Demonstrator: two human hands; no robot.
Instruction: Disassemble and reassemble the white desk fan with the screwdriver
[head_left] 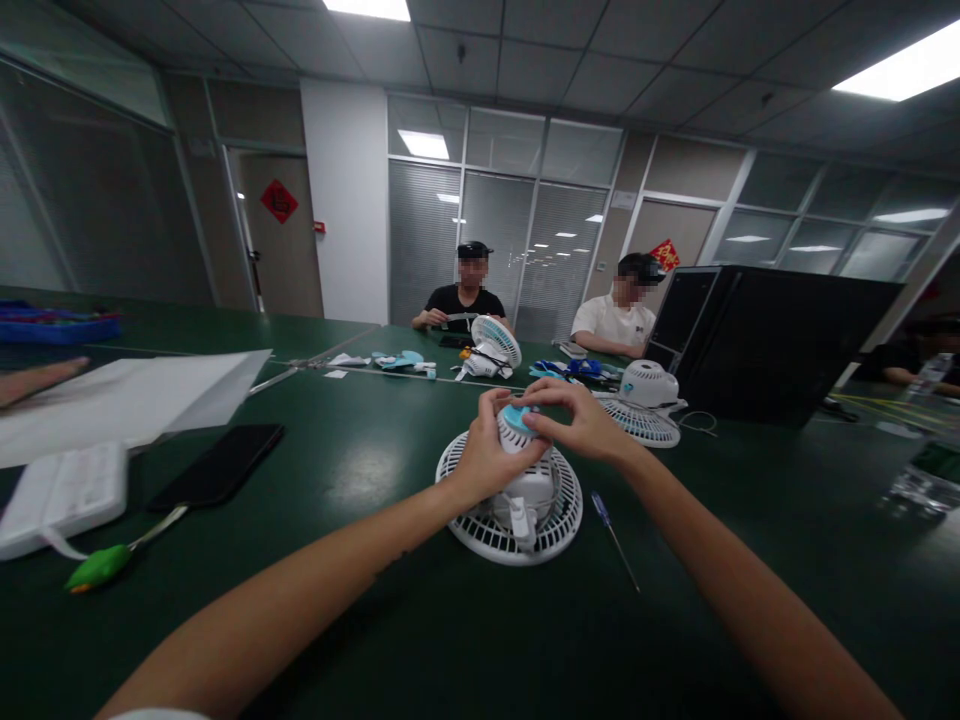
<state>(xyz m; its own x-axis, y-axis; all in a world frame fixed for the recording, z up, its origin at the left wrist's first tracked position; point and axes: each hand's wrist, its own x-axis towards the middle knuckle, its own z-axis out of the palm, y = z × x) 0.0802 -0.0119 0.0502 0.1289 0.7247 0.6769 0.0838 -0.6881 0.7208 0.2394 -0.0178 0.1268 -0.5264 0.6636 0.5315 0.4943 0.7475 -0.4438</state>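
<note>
A small white fan (551, 540) lies on its grille in front of me, with its motor housing pointing up. On top of the housing sits a light-blue round cap (517, 417). My left hand (489, 452) is wrapped round the housing from the left, its fingers reaching the cap. From the right, my right hand (576, 418) pinches the cap's edge between thumb and fingers. The cap touches the housing; whether it is fastened I cannot tell. To the right of the grille lies a screwdriver (615, 540) with a blue-purple handle.
Another fan (649, 425) rests behind my right hand, beside a large black case (772, 340). Farther back are a tilted fan (495, 345) and light-blue parts (405, 362). A phone (217, 466), white device (67, 495) and papers (142, 400) lie left. Two people sit opposite; another hand shows far left.
</note>
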